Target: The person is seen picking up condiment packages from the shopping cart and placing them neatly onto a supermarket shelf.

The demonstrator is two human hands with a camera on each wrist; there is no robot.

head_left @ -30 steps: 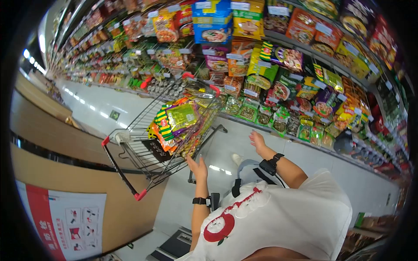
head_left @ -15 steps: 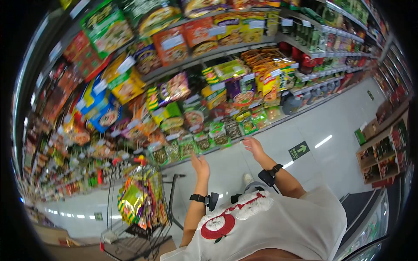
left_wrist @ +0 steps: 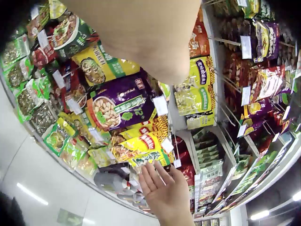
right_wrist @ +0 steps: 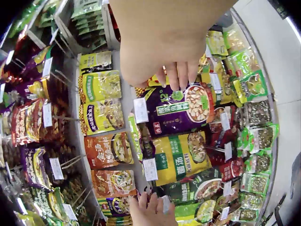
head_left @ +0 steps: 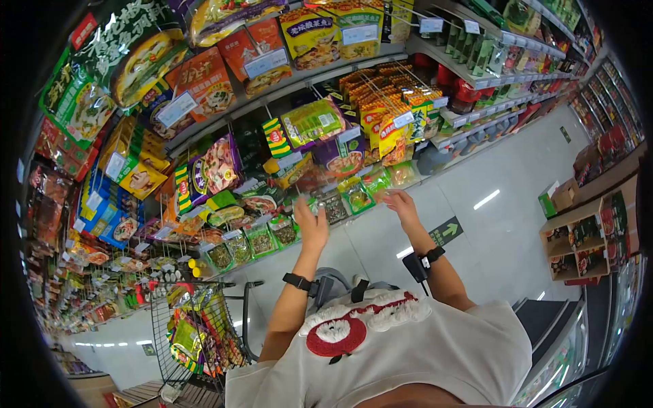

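In the head view my left hand [head_left: 313, 228] is raised in front of the lower shelf, fingers spread and holding nothing. My right hand [head_left: 405, 207] hovers to its right with extended fingers, nothing in it. Beyond the hands hang rows of seasoning packets: a purple packet [head_left: 342, 160], a green-windowed packet [head_left: 313, 124] over it, and yellow packets [head_left: 392, 139] further right. The right wrist view shows the right fingers [right_wrist: 181, 73] overlapping the purple packet [right_wrist: 176, 110]. The left wrist view has the right hand [left_wrist: 164, 193] palm showing, below yellow packets [left_wrist: 143, 146].
A shopping cart [head_left: 160, 319] stands at lower left, loaded with packets [head_left: 190, 336]. Small clear-and-green bags [head_left: 260, 238] line the bottom shelf. A wooden display rack [head_left: 575, 234] is at the right, across the tiled floor [head_left: 500, 177] with its green exit sign [head_left: 447, 231].
The view has swung right and closer to the shelf, so the cart has slid to lower left. Both hands have come nearer the hanging packets, still empty.
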